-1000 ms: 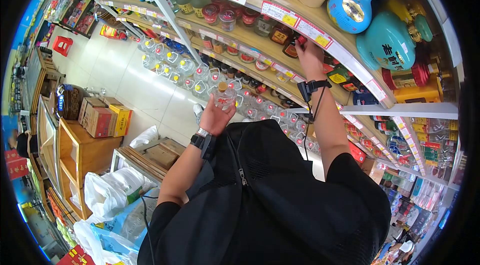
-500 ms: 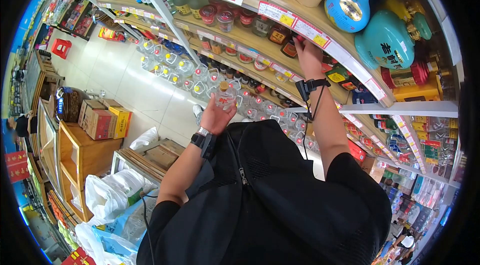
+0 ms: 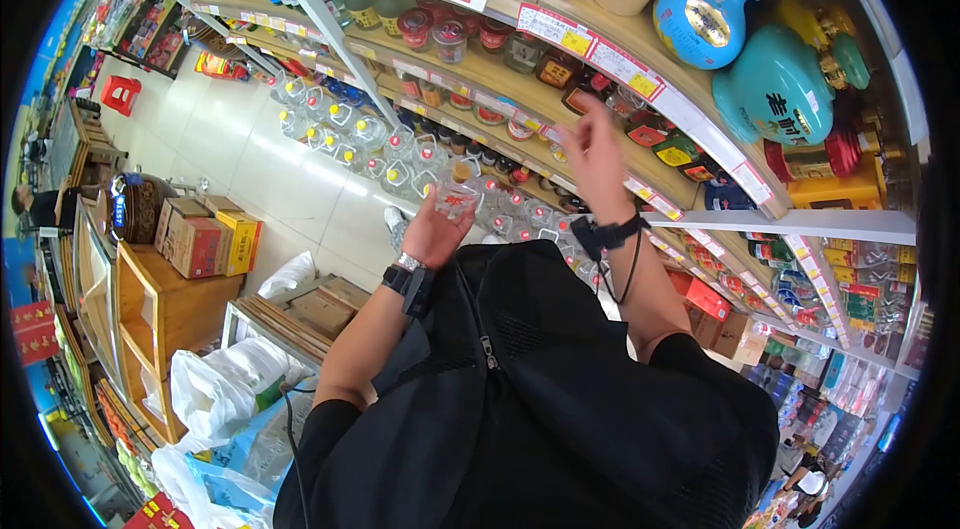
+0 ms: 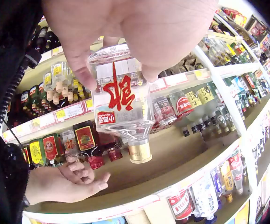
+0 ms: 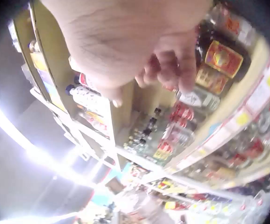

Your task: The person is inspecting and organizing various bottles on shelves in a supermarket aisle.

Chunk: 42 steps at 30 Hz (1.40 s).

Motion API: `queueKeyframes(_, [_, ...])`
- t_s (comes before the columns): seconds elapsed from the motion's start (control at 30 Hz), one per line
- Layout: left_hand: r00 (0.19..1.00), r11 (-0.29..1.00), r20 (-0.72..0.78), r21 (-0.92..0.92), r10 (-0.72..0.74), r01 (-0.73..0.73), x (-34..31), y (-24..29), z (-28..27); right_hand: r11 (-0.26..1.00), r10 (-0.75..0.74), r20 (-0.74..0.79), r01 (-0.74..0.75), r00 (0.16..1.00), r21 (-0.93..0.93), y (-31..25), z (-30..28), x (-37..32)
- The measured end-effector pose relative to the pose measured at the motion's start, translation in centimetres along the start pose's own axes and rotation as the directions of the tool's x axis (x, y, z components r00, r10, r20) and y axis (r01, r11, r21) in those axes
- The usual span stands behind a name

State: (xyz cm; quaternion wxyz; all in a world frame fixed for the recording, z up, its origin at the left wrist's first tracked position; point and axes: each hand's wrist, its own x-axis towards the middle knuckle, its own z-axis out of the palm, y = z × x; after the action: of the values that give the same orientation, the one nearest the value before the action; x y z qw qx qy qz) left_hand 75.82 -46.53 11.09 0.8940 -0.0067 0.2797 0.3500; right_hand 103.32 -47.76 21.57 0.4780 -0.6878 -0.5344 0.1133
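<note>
My left hand [image 3: 437, 232] grips a small clear glass bottle [image 4: 122, 95] by its base end, thumb and fingers on either side. The bottle has red lettering and a gold cap [image 4: 140, 152]. In front of the shelf is my right hand [image 3: 597, 164], fingers loosely spread and nothing in them. In the left wrist view it appears below a row of red-capped bottles. A dark bottle with an orange-gold label [image 5: 223, 58] stands on the shelf near the right fingers in the right wrist view.
Above, the upper shelf bears a blue round jar [image 3: 700, 19] and a teal jar [image 3: 780, 94]. Clear jugs [image 3: 370, 134] stand in rows on the floor along the shelving. Cartons [image 3: 195, 234] and white plastic bags [image 3: 225, 379] lie at the left.
My right hand has left the red-capped dark bottle and drawn back from the shelf with nothing in it. My left hand still holds the clear bottle in nearly the same place.
</note>
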Motion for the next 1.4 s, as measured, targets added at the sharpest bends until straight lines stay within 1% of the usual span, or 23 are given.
queueKeyframes(0.03, [1.0,1.0,-0.002,0.002,-0.005,0.005,0.1,-0.1,0.1,0.998,0.016,0.222,-0.03,0.975,0.061,-0.9,0.3,-0.9])
queueKeyframes(0.07, [1.0,0.998,0.025,0.059,0.009,-0.01,0.2,-0.3,0.3,0.991,0.021,0.431,-0.077,0.902,0.113,-1.7,0.4,-1.7])
queueKeyframes(0.1, [0.998,0.993,0.054,0.116,0.019,-0.025,0.3,-0.5,0.5,0.972,0.027,0.525,-0.146,0.851,0.186,-2.9,0.7,-2.5])
queueKeyframes(0.13, [0.999,0.992,0.053,0.123,0.006,-0.013,0.3,-0.7,0.7,0.943,0.02,0.611,-0.218,0.792,0.252,-4.0,1.2,-3.0])
queueKeyframes(0.2, [0.994,0.972,0.09,0.218,0.07,-0.088,0.5,-1.2,1.1,0.955,0.024,0.617,-0.2,0.786,0.219,-4.8,2.0,-4.1])
queueKeyframes(0.23, [0.994,0.971,0.092,0.224,0.061,-0.08,0.7,-1.3,1.0,0.967,0.016,0.633,-0.174,0.774,0.188,-5.1,2.4,-4.3])
queueKeyframes(0.27, [0.992,0.971,0.119,0.23,0.039,-0.066,0.9,-1.4,0.8,0.95,-0.014,0.542,-0.157,0.84,0.269,-4.5,3.2,-4.7])
queueKeyframes(0.4, [0.981,0.955,0.188,0.297,-0.039,-0.019,-0.3,-1.4,3.6,0.96,0.067,0.533,-0.2,0.844,0.197,-3.0,1.1,-3.8])
queueKeyframes(0.47, [0.984,0.959,0.172,0.282,-0.048,-0.003,-0.6,-1.4,3.8,0.966,0.147,0.444,-0.226,0.884,0.129,-2.0,-0.4,-3.4])
queueKeyframes(0.5, [0.986,0.963,0.156,0.269,-0.056,0.012,-0.7,-1.4,3.6,0.966,0.147,0.45,-0.226,0.881,0.127,-1.6,-1.3,-3.1])
queueKeyframes(0.57, [0.989,0.973,0.138,0.23,-0.056,0.023,-0.7,-1.3,2.7,0.989,0.143,0.279,-0.145,0.95,-0.015,-0.7,-3.0,-2.3])
queueKeyframes(0.6, [0.99,0.98,0.125,0.197,-0.062,0.037,-0.6,-1.2,2.1,0.989,0.144,0.279,-0.145,0.949,-0.017,0.2,-3.8,-1.8])
queueKeyframes(0.67, [0.994,0.981,0.088,0.188,-0.064,0.047,-0.2,-1.2,0.9,0.992,0.125,0.158,-0.12,0.98,-0.04,2.4,-5.0,-0.5])
queueKeyframes(0.7, [0.997,0.982,0.05,0.179,-0.064,0.054,0.0,-1.2,0.3,0.992,0.123,0.154,-0.118,0.98,-0.042,3.3,-5.5,0.2])
queueKeyframes(0.77, [0.997,0.984,0.04,0.166,-0.07,0.063,-0.1,-1.1,0.3,0.967,0.179,0.066,-0.163,0.982,-0.196,5.0,-6.4,1.5])
queueKeyframes(0.83, [0.997,0.986,0.029,0.154,-0.074,0.069,-0.1,-1.1,0.1,0.961,0.209,0.046,-0.196,0.977,-0.195,8.5,-6.5,2.5])
queueKeyframes(0.9, [0.996,0.986,0.015,0.146,-0.086,0.083,0.0,-1.1,-0.3,0.953,-0.056,-0.053,0.038,0.997,-0.302,11.6,-6.2,3.2])
queueKeyframes(0.93, [0.996,0.986,0.015,0.147,-0.086,0.083,0.0,-1.1,-0.4,0.953,-0.057,-0.054,0.038,0.997,-0.301,11.3,-6.2,3.4])
queueKeyframes(1.0, [0.997,0.986,0.0,0.145,-0.079,0.078,0.0,-1.1,-0.5,0.955,0.155,-0.008,-0.152,0.988,-0.254,10.8,-6.1,3.8])
queueKeyframes(1.13, [0.996,0.987,-0.022,0.14,-0.081,0.083,-0.2,-0.8,-0.4,0.93,0.153,-0.078,-0.17,0.985,-0.326,13.5,-4.4,4.5])
queueKeyframes(1.2, [0.996,0.987,-0.047,0.14,-0.075,0.081,-0.4,-0.9,-0.3,0.903,0.02,-0.155,-0.084,0.988,-0.42,13.5,-3.9,4.3])
queueKeyframes(1.3, [0.996,0.984,-0.068,0.163,-0.065,0.075,-0.1,-1.0,-0.6,0.869,0.06,-0.182,-0.141,0.981,-0.474,14.5,-3.1,4.3])
queueKeyframes(1.4, [0.996,0.985,-0.063,0.155,-0.064,0.073,0.0,-1.0,-1.1,0.876,0.04,-0.237,-0.148,0.971,-0.459,10.6,-3.3,3.7])
